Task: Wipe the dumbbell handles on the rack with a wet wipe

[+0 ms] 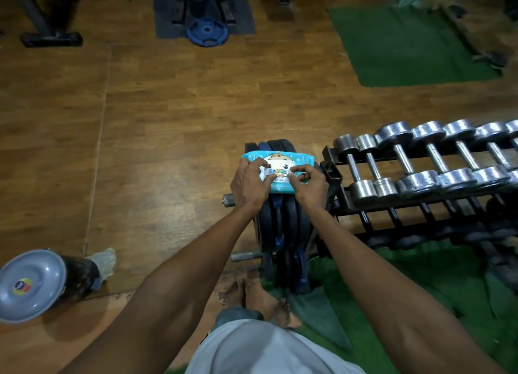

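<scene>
Your view dim, warm indoor light. Soft glare patch on wood floor [173, 160] left of centre. Bright highlights on chrome dumbbells [426, 160]. Top corners dark, detail lost. Wide-angle bending at edges; your forearms stretched. Overall slightly soft, shadows under rack [420, 227] heavy.

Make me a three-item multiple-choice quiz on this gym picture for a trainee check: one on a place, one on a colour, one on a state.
1. Where does the wipes pack rest?
A. on the stacked weight plates
B. on the floor
C. on the dumbbells

2. What colour is the mat across the floor?
A. red
B. green
C. grey

3. What are the hands doing?
A. hanging idle
B. wiping a handle
C. working at the pack

Answers: 1 A, the pack sits atop the plates; 2 B, it is green; 3 C, left hand and right hand pinch at it.
</scene>
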`<move>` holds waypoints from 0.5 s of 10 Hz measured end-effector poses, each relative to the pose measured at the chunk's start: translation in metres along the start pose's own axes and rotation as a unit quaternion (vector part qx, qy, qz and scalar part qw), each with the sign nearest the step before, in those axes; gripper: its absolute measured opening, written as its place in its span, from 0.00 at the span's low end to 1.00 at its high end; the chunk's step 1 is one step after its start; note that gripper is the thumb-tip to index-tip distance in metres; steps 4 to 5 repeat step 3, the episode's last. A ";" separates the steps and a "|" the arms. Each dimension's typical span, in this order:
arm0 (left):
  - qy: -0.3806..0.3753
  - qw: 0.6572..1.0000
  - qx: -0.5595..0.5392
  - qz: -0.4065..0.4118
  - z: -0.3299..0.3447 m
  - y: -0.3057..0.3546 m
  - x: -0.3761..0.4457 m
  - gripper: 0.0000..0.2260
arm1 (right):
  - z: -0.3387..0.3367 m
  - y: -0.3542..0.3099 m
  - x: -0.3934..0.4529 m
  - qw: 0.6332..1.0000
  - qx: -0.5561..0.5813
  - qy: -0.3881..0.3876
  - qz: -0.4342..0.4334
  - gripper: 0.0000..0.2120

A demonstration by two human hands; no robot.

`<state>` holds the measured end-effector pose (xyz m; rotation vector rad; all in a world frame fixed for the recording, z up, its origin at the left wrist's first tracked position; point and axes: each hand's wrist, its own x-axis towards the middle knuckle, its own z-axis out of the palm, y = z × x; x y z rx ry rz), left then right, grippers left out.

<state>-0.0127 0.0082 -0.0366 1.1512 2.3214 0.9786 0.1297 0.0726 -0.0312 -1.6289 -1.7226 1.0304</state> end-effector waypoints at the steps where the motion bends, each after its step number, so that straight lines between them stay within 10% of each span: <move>1: -0.003 1.000 0.005 -0.007 -0.002 0.002 0.001 0.14 | 0.000 -0.002 0.000 1.000 0.024 0.000 0.011 0.05; 5: 0.031 0.999 -0.028 -0.024 -0.010 0.018 -0.005 0.11 | -0.012 -0.012 0.002 0.994 0.100 0.034 0.036 0.07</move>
